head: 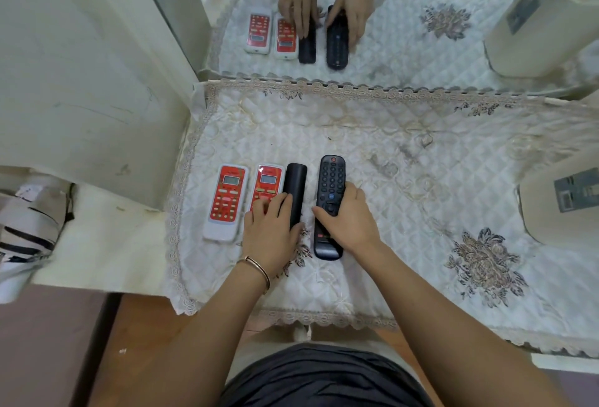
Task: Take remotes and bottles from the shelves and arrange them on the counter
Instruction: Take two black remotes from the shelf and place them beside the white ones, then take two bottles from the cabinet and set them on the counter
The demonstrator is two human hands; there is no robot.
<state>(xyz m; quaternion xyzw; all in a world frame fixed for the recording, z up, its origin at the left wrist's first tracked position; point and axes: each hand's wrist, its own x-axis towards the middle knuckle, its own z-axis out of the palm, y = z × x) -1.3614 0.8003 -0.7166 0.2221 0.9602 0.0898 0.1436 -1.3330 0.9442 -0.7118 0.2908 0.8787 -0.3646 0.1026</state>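
Several remotes lie side by side on the counter's quilted white cloth [372, 154]. Furthest left is a red-and-white remote [225, 202]. Beside it lies a second red-and-white remote [267, 183], its lower part hidden under my left hand [270, 238]. That hand grips the lower end of a plain black remote [295, 191]. My right hand [348, 218] holds a black buttoned remote [331, 192] by its sides, flat on the cloth. No bottle is in view.
A mirror [405, 37] behind the counter repeats the remotes and hands. A large cream cylinder-shaped appliance [564, 205] stands at the right. A white cabinet wall [90, 89] rises on the left, with striped fabric [22, 231] below it.
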